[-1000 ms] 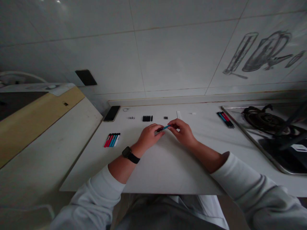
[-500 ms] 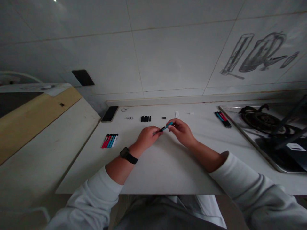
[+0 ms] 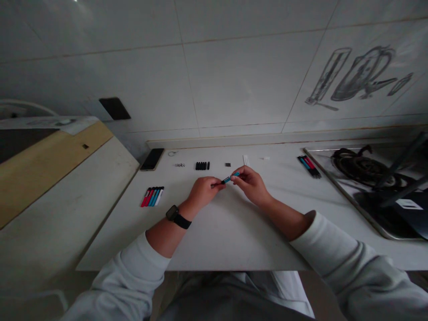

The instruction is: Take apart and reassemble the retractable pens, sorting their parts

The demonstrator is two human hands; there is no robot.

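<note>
Both my hands meet over the middle of the white countertop (image 3: 217, 232). My left hand (image 3: 202, 192), with a black watch on its wrist, pinches the dark lower end of a blue pen (image 3: 230, 178). My right hand (image 3: 250, 183) pinches the pen's blue upper end. The pen lies slanted between the two hands, just above the counter. Behind the hands lie a row of black pen grips (image 3: 202, 166), a small black part (image 3: 228, 164), small springs (image 3: 179, 165) and white refill tubes (image 3: 246, 159).
A row of red, blue and white pen barrels (image 3: 152, 196) lies to the left. Assembled pens (image 3: 309, 166) lie to the right beside a gas stove (image 3: 371, 178). A black phone (image 3: 152, 158) rests at the back left. A wooden board (image 3: 50, 165) slopes at the left.
The pen has tilted slightly and both hands have shifted a little on it. The view has drifted a little.
</note>
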